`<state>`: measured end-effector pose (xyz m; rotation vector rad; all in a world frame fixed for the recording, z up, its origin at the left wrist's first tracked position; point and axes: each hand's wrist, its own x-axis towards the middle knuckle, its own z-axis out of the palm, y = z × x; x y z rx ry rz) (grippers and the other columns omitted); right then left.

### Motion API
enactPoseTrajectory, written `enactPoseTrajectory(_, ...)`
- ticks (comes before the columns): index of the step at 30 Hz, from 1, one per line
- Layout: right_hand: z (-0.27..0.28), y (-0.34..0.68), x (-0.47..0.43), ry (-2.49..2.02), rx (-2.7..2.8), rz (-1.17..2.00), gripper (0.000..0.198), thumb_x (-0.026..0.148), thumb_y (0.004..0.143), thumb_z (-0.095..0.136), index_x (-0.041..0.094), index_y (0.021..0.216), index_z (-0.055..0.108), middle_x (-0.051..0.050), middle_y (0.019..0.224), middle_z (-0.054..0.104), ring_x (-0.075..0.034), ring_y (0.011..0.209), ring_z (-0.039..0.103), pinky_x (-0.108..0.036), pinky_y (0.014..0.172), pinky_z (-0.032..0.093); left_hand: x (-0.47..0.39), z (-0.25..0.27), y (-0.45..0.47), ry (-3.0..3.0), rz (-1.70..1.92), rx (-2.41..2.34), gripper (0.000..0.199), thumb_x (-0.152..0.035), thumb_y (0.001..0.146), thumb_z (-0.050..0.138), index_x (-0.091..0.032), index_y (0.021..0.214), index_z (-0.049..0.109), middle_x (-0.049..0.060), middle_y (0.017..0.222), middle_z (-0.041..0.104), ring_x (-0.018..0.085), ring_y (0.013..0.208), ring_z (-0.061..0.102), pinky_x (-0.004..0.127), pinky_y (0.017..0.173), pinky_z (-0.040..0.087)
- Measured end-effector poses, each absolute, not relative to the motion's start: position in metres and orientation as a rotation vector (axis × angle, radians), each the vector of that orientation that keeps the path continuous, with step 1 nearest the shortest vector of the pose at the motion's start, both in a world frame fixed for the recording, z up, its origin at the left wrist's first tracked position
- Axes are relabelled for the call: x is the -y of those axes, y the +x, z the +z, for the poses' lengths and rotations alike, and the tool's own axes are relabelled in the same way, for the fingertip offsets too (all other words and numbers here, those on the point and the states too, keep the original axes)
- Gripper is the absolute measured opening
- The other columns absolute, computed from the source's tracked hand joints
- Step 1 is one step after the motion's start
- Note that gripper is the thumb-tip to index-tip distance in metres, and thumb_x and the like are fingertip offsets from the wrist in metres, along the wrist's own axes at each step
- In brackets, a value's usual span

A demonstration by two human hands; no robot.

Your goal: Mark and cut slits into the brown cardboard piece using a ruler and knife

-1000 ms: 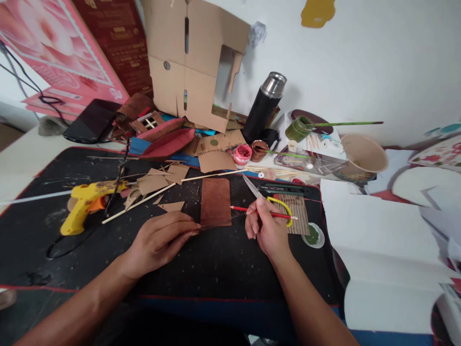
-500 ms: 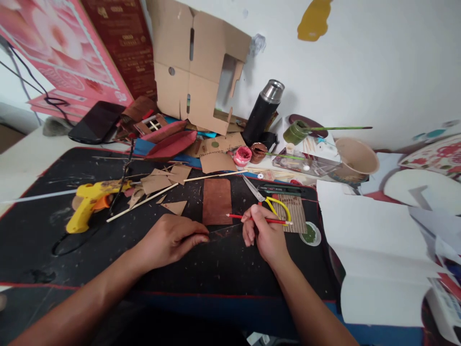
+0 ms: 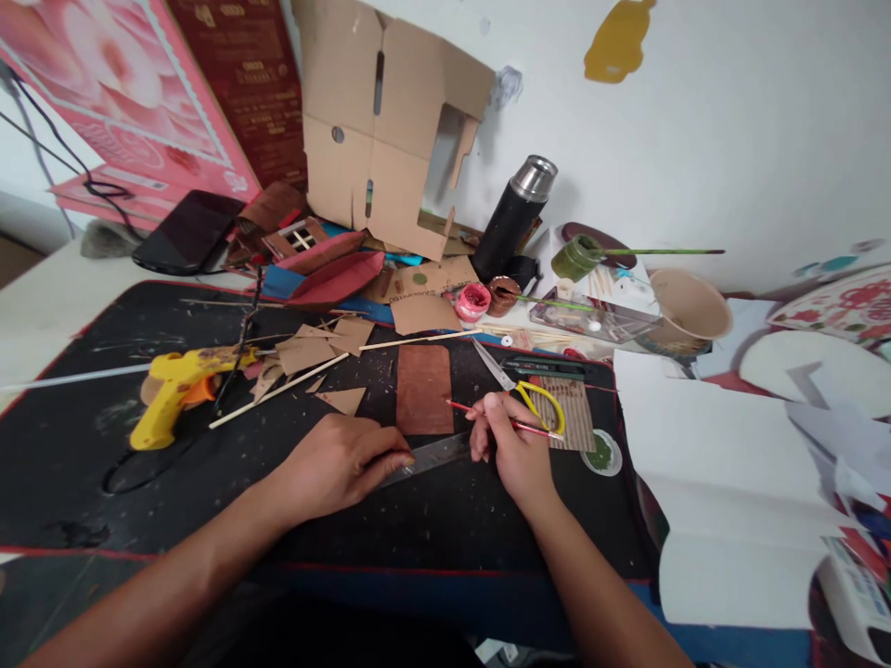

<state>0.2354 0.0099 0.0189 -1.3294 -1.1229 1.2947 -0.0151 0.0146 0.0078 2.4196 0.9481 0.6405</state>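
Observation:
A clear ruler (image 3: 438, 452) lies across the black mat, just below a reddish-brown painted cardboard rectangle (image 3: 424, 390). My left hand (image 3: 344, 464) pinches the ruler's left end between thumb and fingers. With its fingers curled, my right hand (image 3: 513, 450) holds a red pencil (image 3: 458, 406) whose tip points left at the brown piece's right edge. The ruler's right end reaches the fingers of that hand; whether they touch it I cannot tell. Beside the right hand are yellow-handled scissors (image 3: 543, 408) and a piece of corrugated cardboard (image 3: 572, 416).
At the left lies a yellow glue gun (image 3: 163, 399) near cardboard scraps (image 3: 306, 353) and thin sticks (image 3: 278, 390). Behind are paint pots (image 3: 473, 301), a black thermos (image 3: 511, 218) and a cardboard sheet (image 3: 404, 83). A green paint lid (image 3: 602, 453) and white paper (image 3: 716, 464) are at the right.
The ruler has tilted so its flat face shows more clearly. The pencil now slopes down more to the right, its tip nearer the brown piece's edge. The view has shifted slightly.

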Motion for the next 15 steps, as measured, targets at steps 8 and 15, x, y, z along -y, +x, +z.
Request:
enactPoseTrajectory(8,0.0105,0.2333,-0.0072,-1.293,1.139,1.284,0.048,0.063,0.101,0.061,0.021,0.079,0.068,0.006,0.046,0.052,-0.012,0.039,0.051,-0.025,0.043,0.036,-0.0149,0.0069,-0.0141,2.426,0.628,-0.971,0.028,-0.037,0.108,0.051,-0.023,0.095,0.072,-0.001,0.07,0.073,0.015,0.063,0.071,0.027,0.06,0.046)
enactPoseTrajectory(15,0.0099,0.2324,-0.0061,-1.325,1.183,1.271,0.05,0.064,0.101,0.06,0.021,0.078,0.069,0.005,0.046,0.053,-0.013,0.041,0.052,-0.025,0.045,0.039,-0.0153,0.008,-0.0133,2.441,0.639,-0.972,0.024,-0.035,0.106,0.054,-0.024,0.095,0.072,-0.002,0.069,0.072,0.014,0.061,0.07,0.026,0.058,0.044)
